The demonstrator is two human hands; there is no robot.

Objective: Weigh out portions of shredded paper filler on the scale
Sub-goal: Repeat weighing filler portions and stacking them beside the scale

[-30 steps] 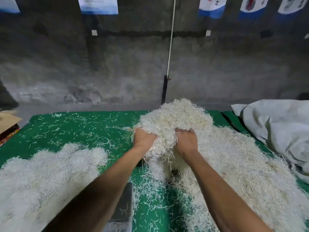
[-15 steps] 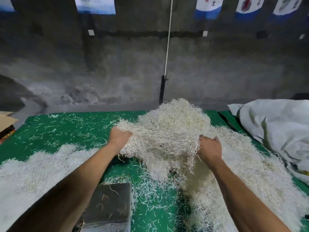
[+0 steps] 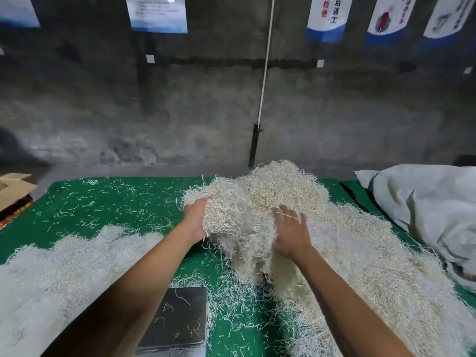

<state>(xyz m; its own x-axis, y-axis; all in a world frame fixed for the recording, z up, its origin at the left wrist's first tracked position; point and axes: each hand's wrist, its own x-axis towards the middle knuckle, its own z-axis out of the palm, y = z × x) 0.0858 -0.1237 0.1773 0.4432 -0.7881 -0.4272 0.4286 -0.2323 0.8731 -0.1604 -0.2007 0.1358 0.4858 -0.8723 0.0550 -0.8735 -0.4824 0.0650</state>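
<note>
A big heap of cream shredded paper (image 3: 365, 253) covers the right half of the green table (image 3: 108, 202). Above its near left side I hold up a loose clump of shredded paper (image 3: 239, 222). My left hand (image 3: 195, 220) grips the clump's left edge, with its fingers buried in the strands. On the clump's right side lies my right hand (image 3: 291, 233), fingers spread and straight. The scale (image 3: 177, 318), a dark grey flat plate with a few stray strands on it, sits near the front edge below my left forearm, apart from the clump.
A flatter spread of white shredded paper (image 3: 64, 274) fills the front left. A grey sack (image 3: 432, 210) lies at the right edge, and a cardboard box (image 3: 13, 189) at the far left. Loose strands litter the green cloth. A concrete wall stands behind.
My hands pulled the clump apart sideways, then came closer together again. The right hand let go its grip and now lies flat on the clump. The scale came into fuller view.
</note>
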